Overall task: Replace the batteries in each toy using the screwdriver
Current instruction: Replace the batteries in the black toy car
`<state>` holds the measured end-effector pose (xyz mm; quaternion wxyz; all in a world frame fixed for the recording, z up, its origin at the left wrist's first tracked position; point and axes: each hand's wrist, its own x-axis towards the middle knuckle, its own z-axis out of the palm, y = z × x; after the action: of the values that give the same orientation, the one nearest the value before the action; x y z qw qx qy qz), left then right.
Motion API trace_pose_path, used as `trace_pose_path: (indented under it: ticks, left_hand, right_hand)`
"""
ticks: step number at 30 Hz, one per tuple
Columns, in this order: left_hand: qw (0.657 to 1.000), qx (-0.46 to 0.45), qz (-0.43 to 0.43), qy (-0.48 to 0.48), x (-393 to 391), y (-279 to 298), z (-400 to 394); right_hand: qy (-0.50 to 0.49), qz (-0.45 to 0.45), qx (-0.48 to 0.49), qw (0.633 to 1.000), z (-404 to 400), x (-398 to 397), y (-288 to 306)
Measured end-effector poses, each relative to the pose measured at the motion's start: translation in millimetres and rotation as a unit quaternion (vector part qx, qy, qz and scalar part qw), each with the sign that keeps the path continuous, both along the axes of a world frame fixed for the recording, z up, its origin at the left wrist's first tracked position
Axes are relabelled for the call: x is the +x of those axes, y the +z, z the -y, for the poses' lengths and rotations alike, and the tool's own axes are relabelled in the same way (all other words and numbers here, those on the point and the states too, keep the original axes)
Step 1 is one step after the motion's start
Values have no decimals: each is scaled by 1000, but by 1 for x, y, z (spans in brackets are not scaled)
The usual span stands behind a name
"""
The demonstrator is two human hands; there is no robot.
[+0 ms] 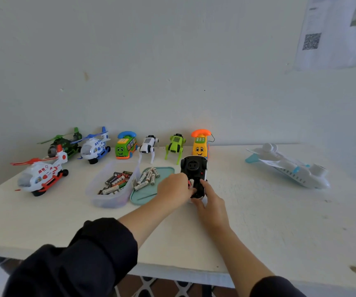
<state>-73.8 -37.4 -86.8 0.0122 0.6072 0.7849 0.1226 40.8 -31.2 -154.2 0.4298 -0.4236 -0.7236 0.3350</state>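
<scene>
A black toy car (195, 175) is held upturned near the middle of the white table (258, 221), its underside shown to the camera and its near end gripped by the right hand (210, 205), whose fingers are curled round its lower edge. A white battery (191, 182) is pinched at the car's open compartment by the bent fingertips of the left hand (174, 188). Just beside the left hand, a teal tray (145, 195) is set with white batteries (148, 177) heaped at its far end and a thin screwdriver (147, 196) laid on its near part. Touching the tray's left side, a clear tub (110, 185) is filled with mixed batteries. Along the wall, a row is formed by a green helicopter (65, 144), a blue helicopter (96, 147), a green phone bus (126, 145), a white robot dog (149, 146), a green robot dog (175, 145) and a yellow phone toy (200, 144), the last just behind the car. A red helicopter (42, 174) is placed near the left edge, and a white plane (288, 166) well apart on the right. Bare tabletop is left between the hands and the near edge.
</scene>
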Motion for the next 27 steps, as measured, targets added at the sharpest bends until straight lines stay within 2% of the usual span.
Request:
trace_pose_path:
  ticks: [4, 7, 8, 9, 11, 13, 17, 22, 24, 27]
  left_hand:
    - [992, -22, 115, 57, 1, -1, -3]
    - [960, 14, 270, 76, -13, 11, 1]
    - [956, 28, 280, 82, -22, 18, 4]
    - [963, 33, 252, 86, -33, 25, 7]
    - [987, 21, 111, 114, -62, 37, 14]
    - [988, 3, 0, 156, -97, 42, 22]
    - [978, -90, -65, 176, -148, 39, 34]
    - [977, -93, -187, 38, -129, 11, 32]
    - [967, -107, -230, 35, -135, 7, 29]
    - [963, -126, -234, 46, -154, 11, 23]
  right_hand:
    - [7, 21, 38, 999, 0, -1, 0]
    - [-3, 31, 41, 999, 0, -2, 2]
    - [-11, 25, 41, 999, 1, -2, 2]
    - [-19, 18, 39, 999, 0, -2, 2]
    - [-33, 8, 21, 999, -1, -4, 0]
    - [-39, 2, -2, 999, -1, -7, 0]
    - [-67, -28, -53, 996, -5, -22, 5]
    - [-66, -23, -66, 995, -11, -44, 0]
    - [-49, -6, -51, 997, -13, -51, 0]
    - [-49, 26, -49, 997, -17, -51, -1]
